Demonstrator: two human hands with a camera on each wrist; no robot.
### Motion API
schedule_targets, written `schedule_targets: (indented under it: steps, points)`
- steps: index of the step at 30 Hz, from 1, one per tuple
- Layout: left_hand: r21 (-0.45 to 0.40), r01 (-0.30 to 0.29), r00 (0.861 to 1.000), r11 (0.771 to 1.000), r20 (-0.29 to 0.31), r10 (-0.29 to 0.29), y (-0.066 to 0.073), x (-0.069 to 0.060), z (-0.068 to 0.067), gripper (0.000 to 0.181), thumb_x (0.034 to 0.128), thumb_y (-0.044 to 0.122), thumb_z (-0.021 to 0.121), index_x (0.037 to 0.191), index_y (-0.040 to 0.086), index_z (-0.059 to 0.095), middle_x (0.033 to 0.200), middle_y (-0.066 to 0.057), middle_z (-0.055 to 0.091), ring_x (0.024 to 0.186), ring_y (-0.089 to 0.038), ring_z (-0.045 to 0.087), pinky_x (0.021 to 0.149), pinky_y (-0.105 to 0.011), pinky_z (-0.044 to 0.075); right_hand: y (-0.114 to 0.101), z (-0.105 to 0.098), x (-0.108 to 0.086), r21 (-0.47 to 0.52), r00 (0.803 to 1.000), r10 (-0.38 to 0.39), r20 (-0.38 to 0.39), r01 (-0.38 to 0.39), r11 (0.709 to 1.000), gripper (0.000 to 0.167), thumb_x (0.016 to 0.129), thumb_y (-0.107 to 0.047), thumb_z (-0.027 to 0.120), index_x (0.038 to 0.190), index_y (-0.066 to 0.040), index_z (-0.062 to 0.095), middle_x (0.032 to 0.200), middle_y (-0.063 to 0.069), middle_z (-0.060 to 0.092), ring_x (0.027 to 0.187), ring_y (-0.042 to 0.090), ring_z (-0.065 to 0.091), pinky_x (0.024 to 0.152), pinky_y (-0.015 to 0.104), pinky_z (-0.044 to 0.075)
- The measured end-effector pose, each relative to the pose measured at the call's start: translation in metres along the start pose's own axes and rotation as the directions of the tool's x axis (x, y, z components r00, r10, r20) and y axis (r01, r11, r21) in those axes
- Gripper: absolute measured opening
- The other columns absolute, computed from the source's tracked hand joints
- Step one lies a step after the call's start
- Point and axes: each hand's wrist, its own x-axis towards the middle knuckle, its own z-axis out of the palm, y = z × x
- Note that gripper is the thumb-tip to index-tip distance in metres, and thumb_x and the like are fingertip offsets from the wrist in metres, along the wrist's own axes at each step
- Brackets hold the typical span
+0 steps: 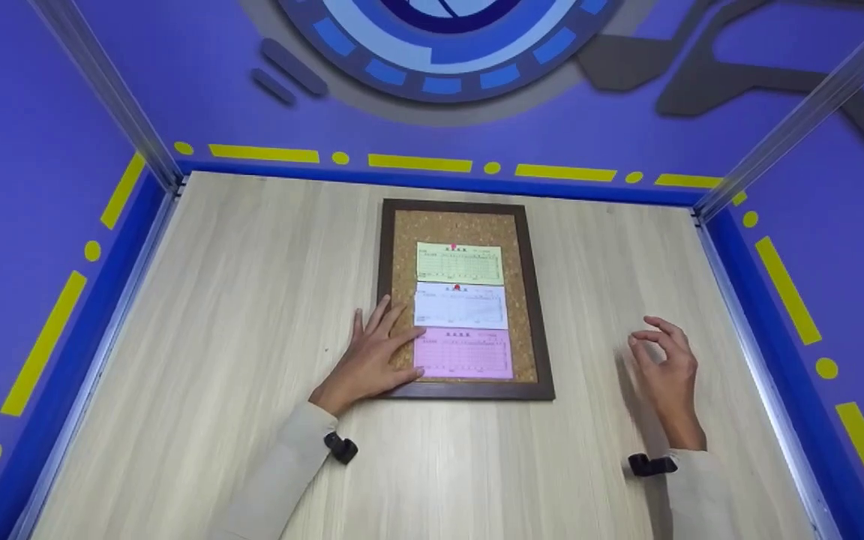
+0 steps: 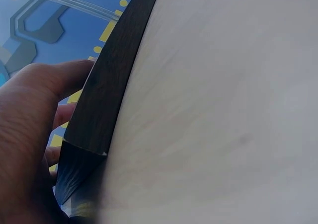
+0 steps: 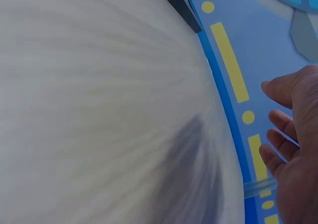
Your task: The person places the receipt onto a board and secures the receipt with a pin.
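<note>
A cork board [image 1: 408, 232] in a dark wooden frame [image 1: 541, 334] lies on the table. Three printed slips are on its cork: a green slip [image 1: 460, 266] at the top, a white slip [image 1: 462, 307] below it, and a pink slip [image 1: 466, 356] lowest. A red push pin [image 1: 454, 246] sits on the green slip, another push pin [image 1: 457, 286] on the white one. My left hand [image 1: 372, 356] spreads over the board's lower left, fingertips touching the pink slip's left edge. To the board's right, my right hand [image 1: 668, 371] has thumb and forefinger tips together; anything between them is hidden.
The pale wooden table [image 1: 252, 300] extends around the board. Blue panels with yellow markings [image 1: 419, 163] stand at the back and both sides, joined by metal corner posts [image 1: 124, 112]. A dark wrist camera [image 1: 340, 448] is on the left sleeve, a second wrist camera [image 1: 651, 465] on the right.
</note>
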Motion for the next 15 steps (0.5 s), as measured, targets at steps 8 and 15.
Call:
schedule_targets:
  steps: [8, 15]
  points:
    - [0.006, -0.010, 1.000, 1.000, -0.022, 0.011, 0.000, -0.001, 0.000, 0.068, 0.0927, 0.053, 0.083, 0.153, 0.026, 0.067, 0.180, -0.015, 0.029, 0.169, -0.044, 0.007, 0.125, -0.082, 0.001, -0.009, 0.018, 0.010, 0.030, 0.996, -0.077, 0.037, 0.076, 0.997, 0.014, 0.091, 0.015, 0.081, 0.098, 0.003, 0.080, 0.134, 0.027, 0.070, 0.134, 0.043, 0.060, 0.112, 0.015, 0.036]
    - [-0.003, -0.010, 1.000, 1.000, -0.018, 0.010, 0.000, 0.000, 0.000, 0.068, 0.0926, 0.053, 0.083, 0.153, 0.027, 0.067, 0.180, -0.015, 0.029, 0.169, -0.044, 0.007, 0.126, -0.081, 0.000, -0.020, 0.034, 0.018, 0.060, 0.993, -0.101, 0.054, 0.098, 0.993, 0.016, 0.088, 0.021, 0.079, 0.096, 0.007, 0.079, 0.133, 0.032, 0.069, 0.131, 0.047, 0.060, 0.111, 0.013, 0.035]
